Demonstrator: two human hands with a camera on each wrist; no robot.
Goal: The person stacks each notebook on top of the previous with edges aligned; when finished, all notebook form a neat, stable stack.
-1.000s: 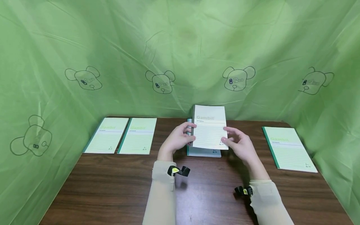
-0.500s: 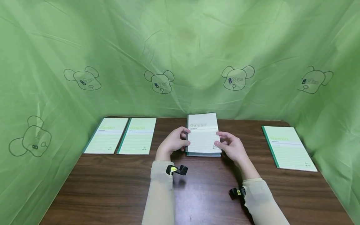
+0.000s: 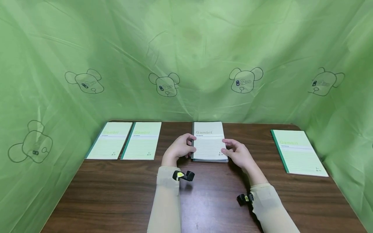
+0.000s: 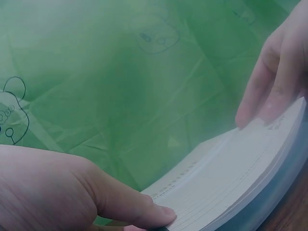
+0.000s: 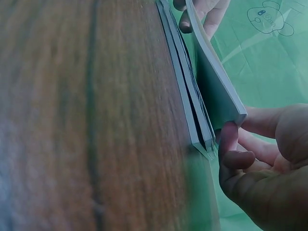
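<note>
A notebook with a pale lined cover marked "Gambit" and a dark spine is held just above other notebooks. My left hand pinches its spine edge, thumb on the cover, as the left wrist view shows. My right hand pinches the opposite edge, its thumb on top and fingers beneath. A narrow gap parts the held notebook from those below in the right wrist view. In the head view the lower ones are almost wholly hidden, with only a thin strip at the front.
On the left of the brown wooden table lie two green-spined notebooks, one outer and one inner. Another notebook lies at the right, slightly turned. A green cloth printed with bear heads rises behind and beside the table.
Both hands have lowered the held notebook toward those beneath and shifted it slightly left. It now nearly lines up with them. The other notebooks have stayed in place.
</note>
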